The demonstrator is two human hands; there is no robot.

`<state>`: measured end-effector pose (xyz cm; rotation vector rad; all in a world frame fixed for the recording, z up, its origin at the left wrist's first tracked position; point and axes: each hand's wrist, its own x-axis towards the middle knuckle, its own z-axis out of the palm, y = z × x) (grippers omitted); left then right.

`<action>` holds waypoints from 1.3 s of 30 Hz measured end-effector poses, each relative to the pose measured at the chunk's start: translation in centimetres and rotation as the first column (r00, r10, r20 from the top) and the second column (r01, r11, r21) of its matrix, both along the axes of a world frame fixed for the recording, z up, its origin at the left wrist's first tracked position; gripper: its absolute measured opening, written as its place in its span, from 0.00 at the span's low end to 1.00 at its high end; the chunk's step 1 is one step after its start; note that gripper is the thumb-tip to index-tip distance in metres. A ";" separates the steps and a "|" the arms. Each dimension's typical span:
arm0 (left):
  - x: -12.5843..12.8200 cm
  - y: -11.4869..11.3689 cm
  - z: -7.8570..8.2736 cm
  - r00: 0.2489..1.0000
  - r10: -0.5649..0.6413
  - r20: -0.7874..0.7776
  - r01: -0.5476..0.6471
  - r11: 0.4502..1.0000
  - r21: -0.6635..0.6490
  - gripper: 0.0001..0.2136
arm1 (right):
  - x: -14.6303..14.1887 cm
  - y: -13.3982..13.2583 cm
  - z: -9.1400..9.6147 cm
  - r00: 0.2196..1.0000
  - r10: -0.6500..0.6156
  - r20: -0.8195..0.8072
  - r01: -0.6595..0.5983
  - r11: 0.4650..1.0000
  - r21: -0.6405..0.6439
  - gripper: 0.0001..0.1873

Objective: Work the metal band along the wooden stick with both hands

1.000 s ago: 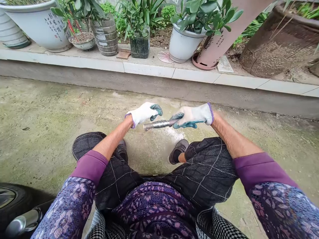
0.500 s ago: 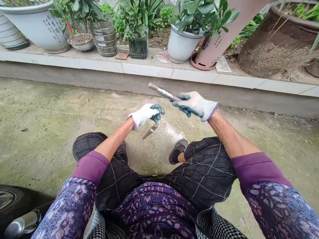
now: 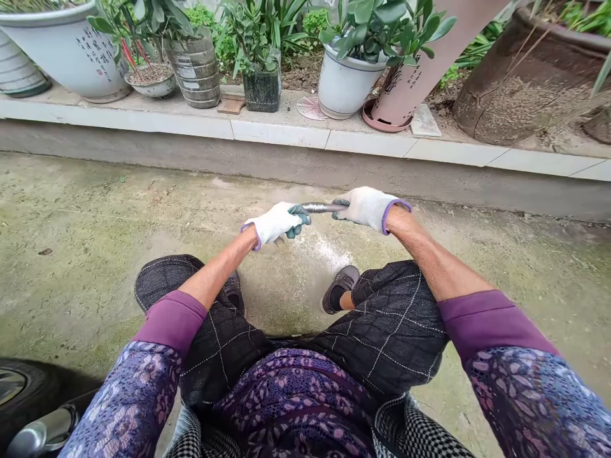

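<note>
The left hand (image 3: 277, 222) and right hand (image 3: 365, 208) hold a short metal bar (image 3: 324, 207) between them, out in front of the knees. Both wear white knit gloves with green-coated fingers and purple cuffs. The bar's long axis runs almost level across the body, from one hand to the other, so neither end points at the camera. The right grip is closed around one end, hiding its tip. The left grip is curled shut, with its green fingertips at the other end (whether they clamp the bar, I cannot tell).

Below the hands, a pale powdery patch (image 3: 329, 251) marks the mossy concrete ground (image 3: 105, 216). Beyond it runs a tiled concrete ledge (image 3: 281, 134) carrying potted plants, including a white pot (image 3: 346, 86). The person's dark quilted trousers (image 3: 382, 331), purple sleeves (image 3: 172, 321) and a dark shoe (image 3: 340, 289) fill the lower view, and a black tyre (image 3: 21, 388) shows at the lower left corner.
</note>
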<state>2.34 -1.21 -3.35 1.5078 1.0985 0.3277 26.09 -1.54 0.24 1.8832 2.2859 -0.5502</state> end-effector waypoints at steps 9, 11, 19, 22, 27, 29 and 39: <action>0.3 0.5 0.6 0.925 0.001 0.379 0.028 0.997 -0.071 0.07 | -1.2 -2.0 2.2 0.664 -0.275 -0.695 0.226 0.960 -0.163 0.17; 0.1 0.6 0.4 0.930 -0.049 0.365 0.068 0.997 -0.039 0.07 | -1.7 -2.4 2.6 0.630 -0.305 -0.714 0.209 0.952 -0.222 0.18; -0.2 0.1 1.0 0.961 -0.040 0.274 0.062 0.995 -0.075 0.07 | -1.7 -2.1 2.3 0.581 -0.325 -0.747 0.212 0.946 -0.246 0.20; -0.1 0.2 0.9 0.956 -0.045 0.290 0.073 0.994 -0.087 0.08 | -1.4 -2.1 2.1 0.567 -0.318 -0.760 0.205 0.948 -0.245 0.21; -0.1 0.2 0.6 0.948 -0.077 0.308 0.105 0.992 -0.077 0.08 | -1.0 -1.9 1.7 0.526 -0.304 -0.794 0.167 0.953 -0.254 0.21; -0.2 0.0 0.7 0.952 -0.089 0.294 0.122 0.988 -0.093 0.08 | -0.7 -1.7 1.5 0.505 -0.302 -0.808 0.164 0.953 -0.253 0.21; -0.1 0.1 1.1 0.931 -0.102 0.351 0.156 0.979 -0.129 0.08 | -0.4 -1.6 2.1 0.229 -0.340 -0.912 0.239 0.928 -0.286 0.21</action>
